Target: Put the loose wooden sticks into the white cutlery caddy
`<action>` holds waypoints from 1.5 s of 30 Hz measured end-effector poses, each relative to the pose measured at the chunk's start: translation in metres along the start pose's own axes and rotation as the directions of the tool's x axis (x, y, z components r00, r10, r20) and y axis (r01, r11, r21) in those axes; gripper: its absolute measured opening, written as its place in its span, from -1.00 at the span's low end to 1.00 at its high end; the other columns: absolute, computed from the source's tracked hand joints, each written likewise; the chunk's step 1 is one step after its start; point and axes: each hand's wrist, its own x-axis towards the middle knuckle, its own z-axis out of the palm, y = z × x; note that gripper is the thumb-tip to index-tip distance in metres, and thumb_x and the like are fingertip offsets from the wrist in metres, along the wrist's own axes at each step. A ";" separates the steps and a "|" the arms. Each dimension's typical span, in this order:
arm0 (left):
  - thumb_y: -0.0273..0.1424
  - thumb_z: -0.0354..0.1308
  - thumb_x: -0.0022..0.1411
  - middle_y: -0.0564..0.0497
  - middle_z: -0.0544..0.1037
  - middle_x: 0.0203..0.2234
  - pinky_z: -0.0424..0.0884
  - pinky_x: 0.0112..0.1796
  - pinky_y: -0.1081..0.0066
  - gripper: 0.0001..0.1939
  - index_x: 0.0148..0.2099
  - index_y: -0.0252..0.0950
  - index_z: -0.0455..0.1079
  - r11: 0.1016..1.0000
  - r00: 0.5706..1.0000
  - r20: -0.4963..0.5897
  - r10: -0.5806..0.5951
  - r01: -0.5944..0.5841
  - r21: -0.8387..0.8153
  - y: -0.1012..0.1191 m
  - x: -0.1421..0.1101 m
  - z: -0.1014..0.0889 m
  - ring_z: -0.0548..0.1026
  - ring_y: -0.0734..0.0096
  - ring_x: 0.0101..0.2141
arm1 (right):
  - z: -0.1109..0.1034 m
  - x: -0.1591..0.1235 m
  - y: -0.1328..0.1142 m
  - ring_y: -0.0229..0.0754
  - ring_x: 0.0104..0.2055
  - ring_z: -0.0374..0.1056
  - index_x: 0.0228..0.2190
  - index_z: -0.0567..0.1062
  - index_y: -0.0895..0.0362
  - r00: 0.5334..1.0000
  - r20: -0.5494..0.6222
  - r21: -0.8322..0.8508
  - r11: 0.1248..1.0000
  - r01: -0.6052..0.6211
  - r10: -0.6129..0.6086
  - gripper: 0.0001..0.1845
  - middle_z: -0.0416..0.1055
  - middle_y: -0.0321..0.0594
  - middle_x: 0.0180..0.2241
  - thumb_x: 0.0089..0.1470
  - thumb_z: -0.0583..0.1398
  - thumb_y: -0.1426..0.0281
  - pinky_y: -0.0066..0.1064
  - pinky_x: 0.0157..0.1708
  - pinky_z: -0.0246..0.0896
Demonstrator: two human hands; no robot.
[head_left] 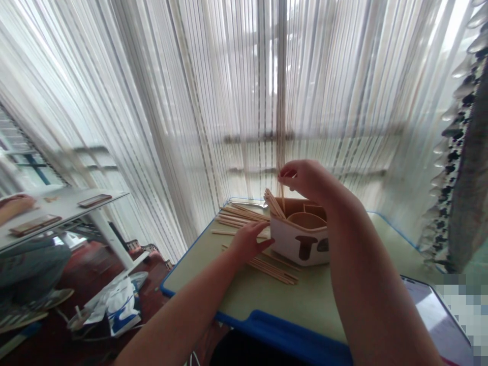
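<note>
A white box (301,241) with brown inner compartments and dark lettering stands on a pale green table (282,300) with a blue rim. My right hand (305,179) hovers above the box, fingers pinched on a thin wooden stick (282,195) that points down into it. Several more sticks (273,205) lean in the box's left compartment. My left hand (249,240) lies flat with fingers spread on loose wooden sticks (242,216) scattered on the table left of the box. Other sticks (276,269) lie in front of the box.
Sheer white curtains (229,101) hang close behind the table. A phone (434,315) lies at the table's right front. To the left stands a white table (64,206) with flat objects, a person's sleeve and shoes nearby, and a plastic bag (118,305) on the red floor.
</note>
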 end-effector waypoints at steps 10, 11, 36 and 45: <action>-0.18 0.16 0.10 -0.07 0.51 -0.12 0.37 -0.09 0.26 -0.54 0.05 -0.17 0.31 1.000 1.000 0.017 -0.001 0.001 -0.012 -0.003 0.000 0.001 0.45 0.26 -0.13 | 0.032 0.008 0.012 -0.30 -0.50 0.30 -0.39 0.59 0.08 0.945 0.312 -0.127 0.990 -0.065 0.102 -0.81 0.49 -0.23 -0.48 -0.11 0.19 0.41 -0.49 -0.49 0.09; -0.18 0.16 0.10 -0.07 0.51 -0.12 0.37 -0.09 0.26 -0.54 0.05 -0.17 0.32 1.000 1.000 0.019 0.000 0.001 -0.015 -0.003 0.000 0.001 0.45 0.25 -0.12 | 0.034 0.008 0.014 -0.30 -0.50 0.30 -0.38 0.59 0.07 0.945 0.309 -0.127 0.990 -0.067 0.103 -0.80 0.49 -0.23 -0.48 -0.10 0.19 0.40 -0.49 -0.48 0.09; -0.41 0.10 0.11 -0.02 0.56 -0.32 0.38 -0.17 0.38 -0.77 -0.16 -0.27 0.46 0.982 0.976 -0.107 -0.189 0.189 -0.008 -0.037 0.003 -0.004 0.48 0.37 -0.27 | 0.030 -0.088 -0.045 -0.23 -0.42 0.35 -0.25 0.50 0.08 0.976 0.172 -0.108 0.987 -0.116 0.133 -0.70 0.48 -0.21 -0.41 0.01 0.12 0.22 -0.47 -0.46 0.07; -0.42 0.09 0.10 -0.02 0.56 -0.36 0.40 -0.23 0.40 -0.72 -0.11 -0.30 0.44 0.953 0.943 -0.147 -0.299 0.290 -0.083 -0.047 0.005 -0.005 0.49 0.39 -0.33 | 0.107 -0.135 -0.055 -0.10 -0.33 0.42 -0.28 0.50 0.00 0.967 0.205 -0.230 0.968 -0.102 0.151 -0.71 0.51 -0.19 -0.34 0.12 0.00 0.26 -0.38 -0.37 0.16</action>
